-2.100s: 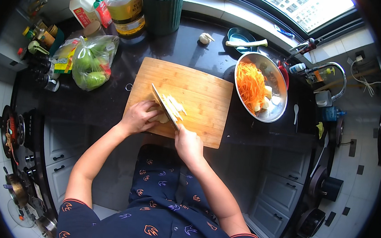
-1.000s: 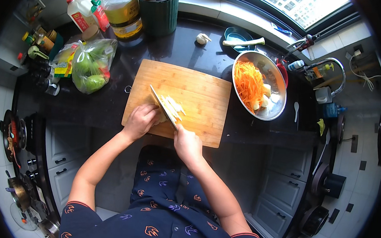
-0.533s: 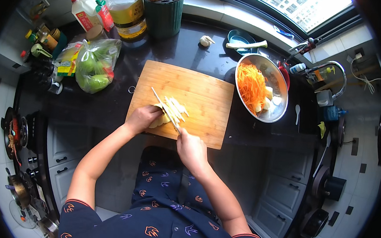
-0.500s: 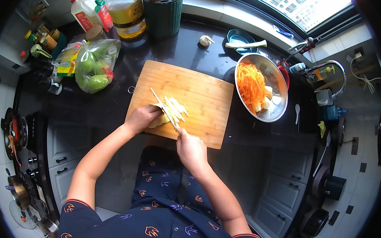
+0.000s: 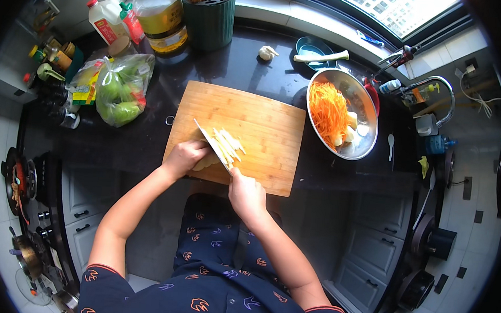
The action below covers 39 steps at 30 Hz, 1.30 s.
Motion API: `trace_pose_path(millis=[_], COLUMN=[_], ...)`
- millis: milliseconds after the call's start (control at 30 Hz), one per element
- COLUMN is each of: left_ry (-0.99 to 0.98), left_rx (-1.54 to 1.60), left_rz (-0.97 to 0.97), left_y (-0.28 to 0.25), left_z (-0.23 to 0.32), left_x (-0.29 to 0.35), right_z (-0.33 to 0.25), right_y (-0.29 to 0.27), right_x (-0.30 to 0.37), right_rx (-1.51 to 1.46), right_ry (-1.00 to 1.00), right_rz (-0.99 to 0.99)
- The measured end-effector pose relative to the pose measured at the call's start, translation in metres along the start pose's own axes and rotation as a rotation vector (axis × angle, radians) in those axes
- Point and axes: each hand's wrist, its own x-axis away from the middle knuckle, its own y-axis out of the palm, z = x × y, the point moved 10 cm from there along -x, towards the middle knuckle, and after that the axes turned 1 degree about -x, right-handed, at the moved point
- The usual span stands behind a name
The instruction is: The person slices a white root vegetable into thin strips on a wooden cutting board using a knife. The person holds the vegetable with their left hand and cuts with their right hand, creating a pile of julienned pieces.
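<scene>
On the wooden cutting board [image 5: 266, 131], my right hand [image 5: 247, 195] is closed round the handle of a kitchen knife [image 5: 213, 145], its blade slanting away to the upper left. My left hand [image 5: 186, 156] has its fingers curled, pressing down a pale yellow vegetable in slices [image 5: 206, 161] just left of the blade. Fingertips and part of the slices are hidden behind the knife and hand. Thin pale strips [image 5: 228, 145] lie loosely on the blade's right side. I cannot tell for certain which vegetable it is.
Right of the board, a steel bowl [image 5: 370, 126] holds shredded carrot [image 5: 327, 109] and white chunks [image 5: 350, 134]. Behind stand garlic [image 5: 267, 53], a teal dish [image 5: 310, 47] and a peeler-like pale-handled tool [image 5: 321, 57]. A bag of green vegetables [image 5: 122, 94] and an oil jug [image 5: 158, 16] sit left.
The knife blade has tilted so more of its flat side shows, and my right hand has shifted slightly left. My left hand stays on the slices. The whole view has moved a little.
</scene>
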Motion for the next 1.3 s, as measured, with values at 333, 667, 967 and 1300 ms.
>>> trace_pose_path(millis=[333, 667, 967, 1300], left_ry=[-0.017, -0.039, -0.036, -0.042], left_rx=[-0.028, -0.016, -0.029, -0.025], left_rz=[0.001, -0.008, 0.024, 0.017], left_y=[-0.002, -0.001, -0.001, 0.0], left_z=[0.002, 0.001, 0.001, 0.001], left_x=[0.0, 0.001, 0.002, 0.003], right_z=[-0.007, -0.006, -0.003, -0.008], right_y=[-0.018, -0.011, -0.006, -0.011], right_x=[0.016, 0.008, -0.005, 0.004], right_rx=[-0.034, -0.004, -0.094, -0.049], right_ry=[-0.02, -0.001, -0.044, 0.002], right_rz=[-0.035, -0.062, -0.003, -0.049])
